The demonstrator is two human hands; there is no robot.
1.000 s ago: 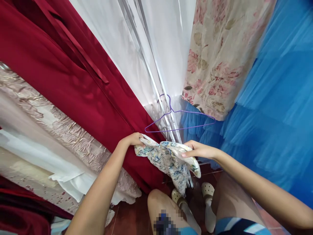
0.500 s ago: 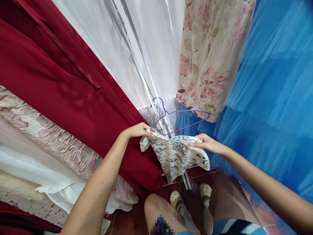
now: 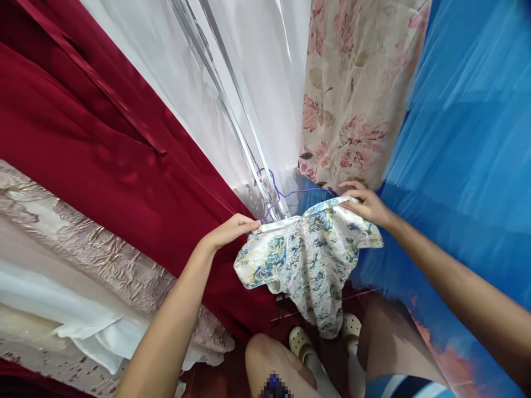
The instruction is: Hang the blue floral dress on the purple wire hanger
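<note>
A small patterned top (image 3: 315,254), white with blue, green and yellow print and a gathered body, hangs spread between my hands. My left hand (image 3: 235,228) pinches its upper edge at the left, by the lower left arm of a purple wire hanger (image 3: 279,194). At the right, my right hand (image 3: 363,205) grips the other upper edge, thumb in front, some fingers stretched out over the hanger's right end. The hanger's lower part is hidden behind the top. Its hook lies against a white metal frame (image 3: 249,121).
A dark red cloth (image 3: 136,182) hangs at the left, beside a pinkish textured fabric (image 3: 124,276). White fabric (image 3: 274,72), a floral cloth (image 3: 344,99) and blue tulle (image 3: 464,182) hang behind and to the right. Cream clogs (image 3: 301,340) stand on the red tiled floor (image 3: 286,315).
The top has risen and spread wider, now covering the hanger's lower bar. My right hand has moved up and right to the hanger's right end; my left hand has barely shifted.
</note>
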